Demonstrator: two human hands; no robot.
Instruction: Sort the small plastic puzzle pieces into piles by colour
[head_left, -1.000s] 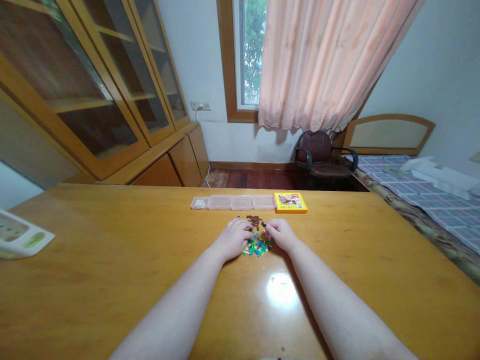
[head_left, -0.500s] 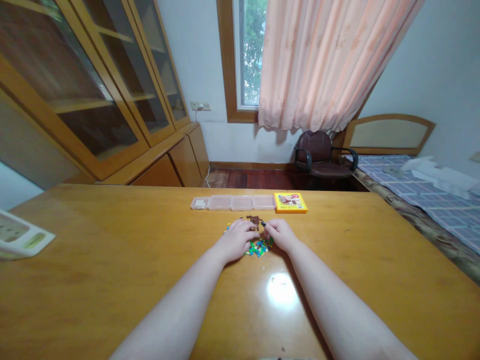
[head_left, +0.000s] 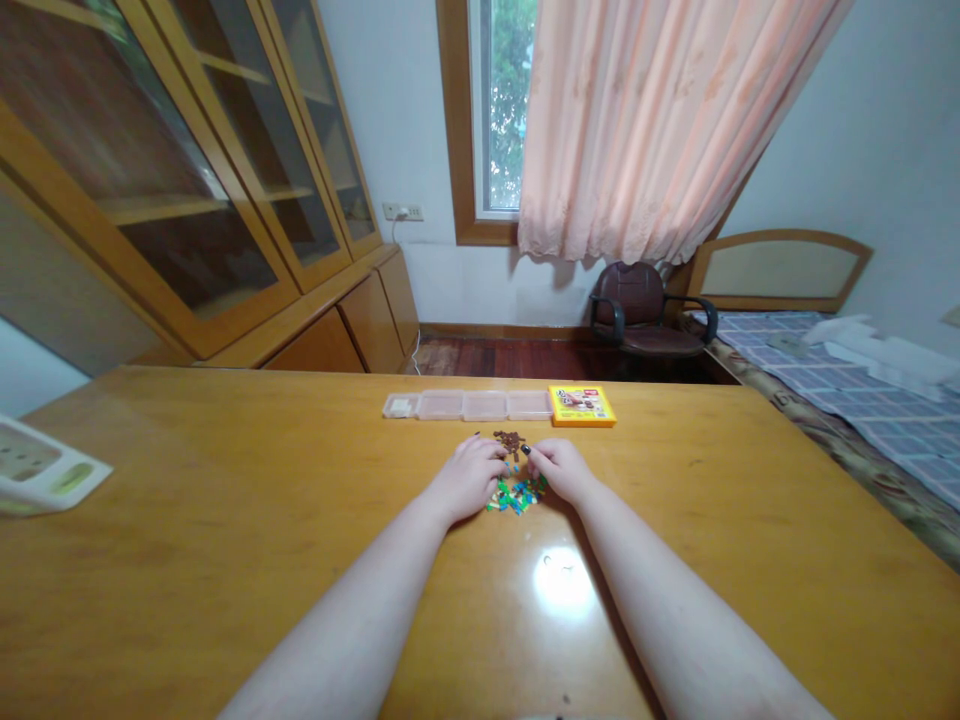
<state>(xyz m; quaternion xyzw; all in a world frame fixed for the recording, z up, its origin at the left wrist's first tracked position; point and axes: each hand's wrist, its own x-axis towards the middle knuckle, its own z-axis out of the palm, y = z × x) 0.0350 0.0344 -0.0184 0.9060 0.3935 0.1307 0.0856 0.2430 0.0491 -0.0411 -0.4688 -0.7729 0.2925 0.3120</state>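
A small heap of tiny coloured pieces (head_left: 514, 494), green, blue and yellow, lies on the wooden table (head_left: 225, 520) between my hands. A little cluster of brown pieces (head_left: 509, 440) sits just beyond it. My left hand (head_left: 469, 477) rests on the left side of the heap with fingers curled down onto the pieces. On the right side, my right hand (head_left: 559, 469) has its fingertips pinched together at the edge of the heap. What the fingers hold is too small to see.
A clear plastic box with several compartments (head_left: 465, 405) lies past the pieces, with a yellow box (head_left: 581, 405) at its right end. A white object (head_left: 41, 475) sits at the table's left edge. Beyond are a brown chair (head_left: 637, 310), wooden cabinets and a bed.
My left hand slid right over the heap half a second ago and has drawn back a little to the left. The right hand has hardly moved.
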